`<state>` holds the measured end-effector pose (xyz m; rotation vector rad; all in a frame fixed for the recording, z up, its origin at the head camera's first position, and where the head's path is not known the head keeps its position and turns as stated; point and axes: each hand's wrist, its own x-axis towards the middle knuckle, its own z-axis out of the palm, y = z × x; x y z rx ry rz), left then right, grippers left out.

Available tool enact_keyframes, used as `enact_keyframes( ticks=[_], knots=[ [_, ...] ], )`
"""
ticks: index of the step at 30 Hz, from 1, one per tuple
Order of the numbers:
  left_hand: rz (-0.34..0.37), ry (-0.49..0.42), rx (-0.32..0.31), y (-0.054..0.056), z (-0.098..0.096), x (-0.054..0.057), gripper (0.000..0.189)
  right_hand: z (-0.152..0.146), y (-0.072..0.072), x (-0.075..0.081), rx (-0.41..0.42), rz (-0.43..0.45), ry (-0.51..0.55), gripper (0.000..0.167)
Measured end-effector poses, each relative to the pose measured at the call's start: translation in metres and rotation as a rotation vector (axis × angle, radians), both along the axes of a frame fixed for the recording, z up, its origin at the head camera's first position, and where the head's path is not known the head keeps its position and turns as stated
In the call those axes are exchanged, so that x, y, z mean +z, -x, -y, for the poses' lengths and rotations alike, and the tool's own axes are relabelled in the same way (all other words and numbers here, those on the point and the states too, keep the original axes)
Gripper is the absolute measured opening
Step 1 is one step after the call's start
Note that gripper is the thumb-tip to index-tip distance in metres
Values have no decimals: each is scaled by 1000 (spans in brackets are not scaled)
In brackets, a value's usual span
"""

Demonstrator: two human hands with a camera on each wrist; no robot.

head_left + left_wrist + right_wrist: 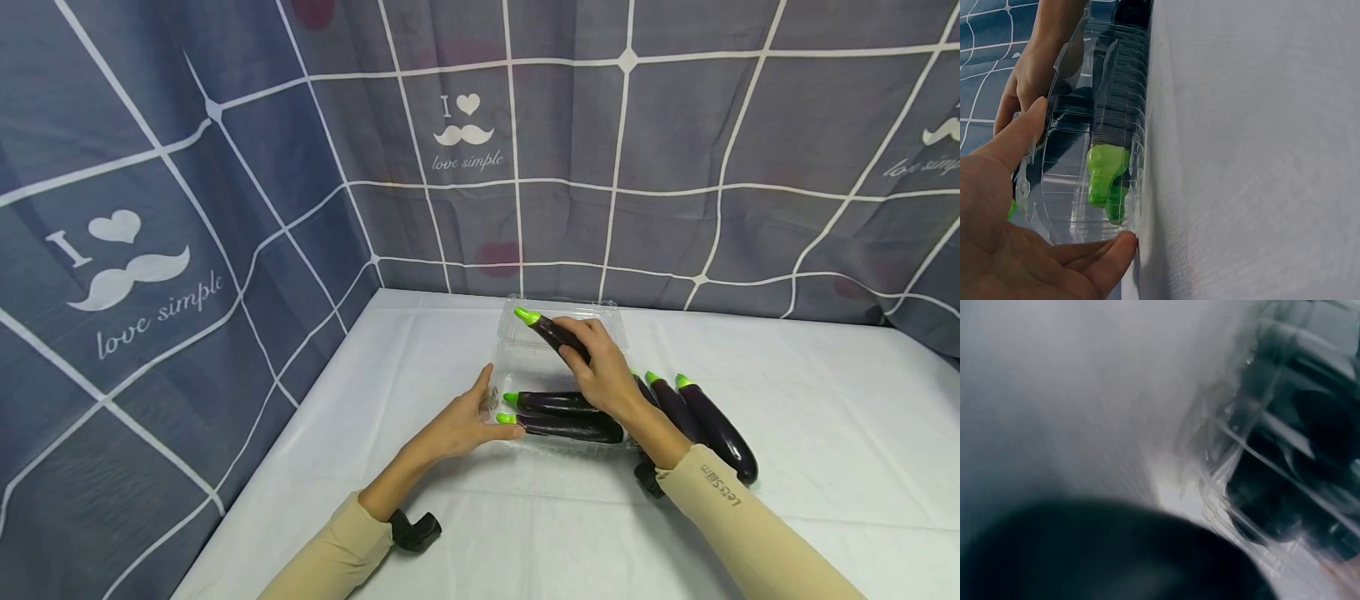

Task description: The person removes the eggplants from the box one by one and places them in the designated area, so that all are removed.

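Note:
A clear plastic clamshell box [525, 367] lies on the table with its lid [517, 327] folded back. Inside are two dark purple eggplants [551, 403] with bright green stem ends pointing left. My left hand [465, 427] holds the box's left end between thumb and fingers, and the left wrist view shows the green stems [1107, 169] through the plastic. Above the box, my right hand [603, 367] grips another eggplant [551, 333], tilted with its green end up and to the left. In the right wrist view the box and its dark contents [1272, 487] are blurred.
To the right of the box, several more eggplants [720, 429] lie side by side on the white tablecloth [840, 417], one partly hidden by my right arm. Grey checked curtains [570, 225] hang behind and at the left. Black wrist devices [416, 533] sit under the sleeves.

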<state>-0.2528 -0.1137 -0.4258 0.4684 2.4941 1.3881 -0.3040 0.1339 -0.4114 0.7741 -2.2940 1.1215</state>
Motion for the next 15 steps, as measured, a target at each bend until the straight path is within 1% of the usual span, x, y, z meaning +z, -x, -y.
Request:
enact_keyframes(
  ticks=[3, 6, 13, 15],
  knots=[
    [2, 2, 4, 0, 0, 0, 120, -1, 0, 3, -5, 14, -8, 36],
    [-1, 5, 3, -1, 0, 1, 120, -2, 0, 5, -2, 51, -29, 33],
    [5, -4, -3, -1, 0, 2, 120, -4, 3, 11, 27, 124, -90, 36],
    [7, -3, -2, -1, 0, 1, 120, -5, 2, 14, 35, 163, -97, 37]
  ],
)
